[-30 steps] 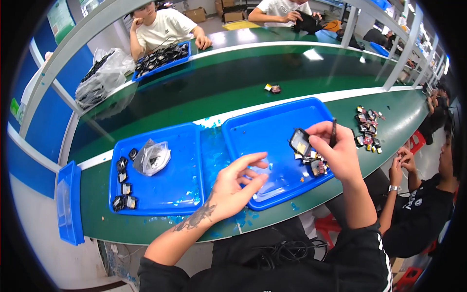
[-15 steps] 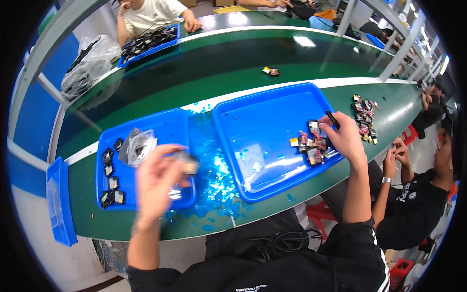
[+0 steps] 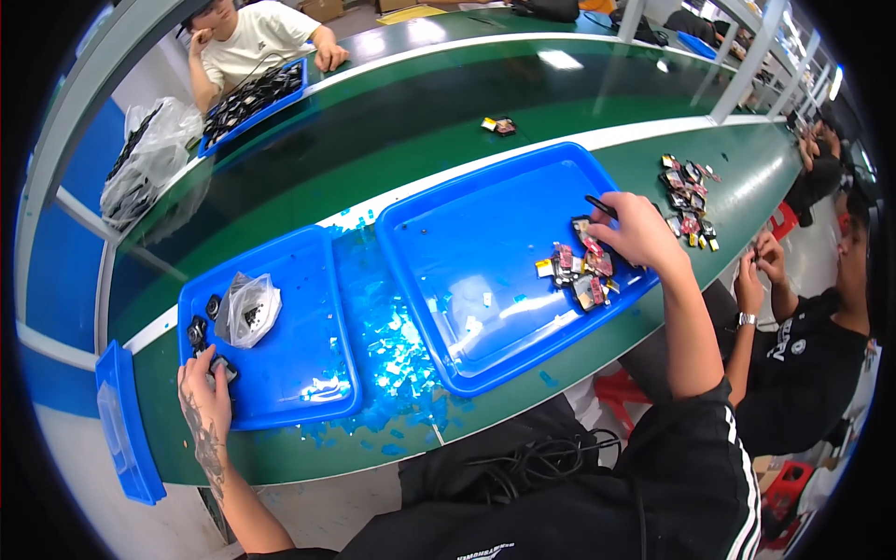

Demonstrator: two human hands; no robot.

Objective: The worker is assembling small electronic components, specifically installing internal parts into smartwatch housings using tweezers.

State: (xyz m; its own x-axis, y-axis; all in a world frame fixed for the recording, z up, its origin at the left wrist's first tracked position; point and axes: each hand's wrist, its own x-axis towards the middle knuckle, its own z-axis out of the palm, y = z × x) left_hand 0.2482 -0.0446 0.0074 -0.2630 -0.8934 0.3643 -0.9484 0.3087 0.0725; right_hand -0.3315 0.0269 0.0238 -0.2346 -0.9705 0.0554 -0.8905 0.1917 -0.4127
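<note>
My left hand is at the left end of the smaller blue tray. Its fingers are closed round a small black device with a pale face, down among similar black parts. My right hand is over the right side of the bigger blue tray. A thin black pen-like tool is gripped in it, pointing up and left. Its fingertips also touch a black-framed part at the top of a heap of small modules with reddish and yellow pieces.
A clear plastic bag holding small dark bits lies in the smaller tray. Blue film scraps litter the green table between trays. More modules lie at right. A co-worker sits close on the right; another sits across.
My left hand has moved left and down with the device, to the parts at the smaller tray's left end. My right hand stays by the module heap. The whole view has shifted slightly.
</note>
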